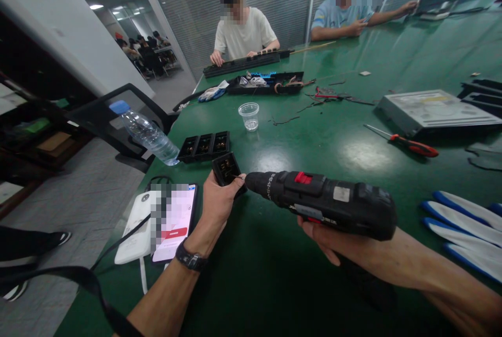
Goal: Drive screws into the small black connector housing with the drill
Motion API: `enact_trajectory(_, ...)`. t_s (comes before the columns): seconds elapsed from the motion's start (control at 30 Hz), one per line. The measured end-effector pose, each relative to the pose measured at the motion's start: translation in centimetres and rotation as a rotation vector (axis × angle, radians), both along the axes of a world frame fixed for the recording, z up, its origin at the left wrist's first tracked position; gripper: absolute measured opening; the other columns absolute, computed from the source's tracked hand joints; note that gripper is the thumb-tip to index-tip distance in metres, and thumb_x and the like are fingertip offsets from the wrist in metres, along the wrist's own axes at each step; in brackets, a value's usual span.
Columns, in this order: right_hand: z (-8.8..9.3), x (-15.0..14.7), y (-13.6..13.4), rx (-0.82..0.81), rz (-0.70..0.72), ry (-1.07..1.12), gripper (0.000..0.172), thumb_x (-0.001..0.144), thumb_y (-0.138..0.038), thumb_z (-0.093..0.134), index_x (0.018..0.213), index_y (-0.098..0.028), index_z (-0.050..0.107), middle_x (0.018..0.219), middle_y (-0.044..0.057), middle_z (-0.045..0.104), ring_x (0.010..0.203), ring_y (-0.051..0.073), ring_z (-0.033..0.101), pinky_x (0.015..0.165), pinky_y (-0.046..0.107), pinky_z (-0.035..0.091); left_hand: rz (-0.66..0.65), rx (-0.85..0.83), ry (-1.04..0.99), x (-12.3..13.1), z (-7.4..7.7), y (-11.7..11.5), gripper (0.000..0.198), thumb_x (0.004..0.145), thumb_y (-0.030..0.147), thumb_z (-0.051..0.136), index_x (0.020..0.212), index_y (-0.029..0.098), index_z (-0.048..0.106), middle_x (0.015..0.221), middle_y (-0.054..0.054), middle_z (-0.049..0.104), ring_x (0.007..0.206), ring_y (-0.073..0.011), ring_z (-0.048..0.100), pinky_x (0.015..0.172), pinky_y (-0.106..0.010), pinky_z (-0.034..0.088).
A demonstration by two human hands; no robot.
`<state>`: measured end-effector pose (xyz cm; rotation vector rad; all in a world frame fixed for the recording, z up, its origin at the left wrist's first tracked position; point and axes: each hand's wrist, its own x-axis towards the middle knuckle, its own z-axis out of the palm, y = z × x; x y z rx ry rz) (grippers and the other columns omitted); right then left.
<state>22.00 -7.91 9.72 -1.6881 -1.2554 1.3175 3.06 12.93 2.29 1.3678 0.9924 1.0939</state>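
Note:
My left hand (217,198) is closed around a small black open box (224,165) with brass-coloured metal parts inside, tilted up toward me. My right hand (325,240) grips a black cordless drill (333,204) with a red switch on top. The drill points left, its front end at my left thumb and the black box; whether the bit touches a screw is too small to tell. Just beyond my left hand, three similar black boxes (204,146) stand side by side on the green table (282,285).
Left of my arm lie a phone (176,227), a white power bank (135,230) and a water bottle (146,133). A plastic cup (250,117) stands ahead. On the right are a screwdriver (415,146), a metal case (435,109) and gloves (466,232). Two people sit across the table.

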Motion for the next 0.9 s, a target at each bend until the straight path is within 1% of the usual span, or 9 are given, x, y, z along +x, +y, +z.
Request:
enact_trajectory(0.2,-0.3,0.1,0.0,0.049,0.011,0.02,0.031,0.1,-0.047,0.053,0.091,-0.02,0.066,0.065,-0.001,0.058,0.063,0.015,0.053,0.065,0.03,0.047,0.016,-0.019,0.006,0.0,0.0,0.0,0.05,0.057,0.036,0.092,0.095,0.014,0.068,0.088,-0.003,0.072,0.074,-0.015,0.064,0.073,-0.028,0.053)
enact_trajectory(0.27,-0.5,0.1,0.0,0.046,0.004,0.015,0.034,0.099,-0.048,0.053,0.086,-0.02,0.066,0.064,-0.001,0.059,0.061,0.016,0.054,0.064,0.031,0.048,0.022,-0.005,0.018,0.0,0.0,0.1,0.049,0.057,0.035,0.091,0.094,0.014,0.068,0.088,-0.003,0.072,0.075,-0.015,0.064,0.074,-0.027,0.053)
enact_trajectory(0.33,-0.5,0.0,0.0,0.031,-0.009,0.008,0.037,0.097,-0.052,0.054,0.086,-0.019,0.067,0.064,0.0,0.06,0.061,0.016,0.055,0.063,0.031,0.048,0.024,0.01,0.027,0.0,-0.1,0.1,0.046,0.059,0.035,0.09,0.093,0.014,0.068,0.089,-0.004,0.072,0.076,-0.0153,0.065,0.074,-0.027,0.053)
enact_trajectory(0.47,-0.3,-0.1,-0.1,0.028,-0.023,-0.004,0.038,0.096,-0.054,0.053,0.093,-0.019,0.068,0.064,0.001,0.06,0.062,0.017,0.057,0.061,0.031,0.047,0.016,0.013,0.018,0.0,0.1,0.0,0.045,0.06,0.034,0.09,0.094,0.013,0.068,0.091,-0.005,0.072,0.078,-0.0154,0.065,0.075,-0.027,0.053)
enact_trajectory(0.6,0.2,-0.4,0.0,0.02,-0.026,-0.028,0.037,0.095,-0.054,0.053,0.092,-0.02,0.067,0.061,0.0,0.059,0.06,0.017,0.056,0.06,0.031,0.046,0.013,-0.019,0.007,0.0,0.2,-0.1,0.047,0.059,0.034,0.09,0.095,0.013,0.068,0.091,-0.004,0.072,0.078,-0.0156,0.065,0.076,-0.028,0.054)
enact_trajectory(0.8,0.8,-0.5,0.1,0.005,-0.061,0.014,0.03,0.095,-0.048,0.056,0.097,-0.02,0.066,0.061,-0.001,0.058,0.06,0.017,0.056,0.055,0.028,0.045,0.006,-0.016,-0.005,-0.2,0.0,0.1,0.046,0.059,0.033,0.091,0.095,0.014,0.068,0.092,-0.004,0.073,0.078,-0.0152,0.065,0.077,-0.028,0.054)
enact_trajectory(0.9,0.8,-0.5,0.3,0.059,-0.045,0.032,0.026,0.094,-0.043,0.058,0.099,-0.019,0.067,0.06,-0.001,0.058,0.058,0.015,0.054,0.053,0.026,0.044,0.003,-0.01,-0.016,-0.1,0.0,0.1,0.046,0.059,0.032,0.091,0.095,0.014,0.068,0.091,-0.003,0.073,0.077,-0.0144,0.065,0.077,-0.028,0.053)
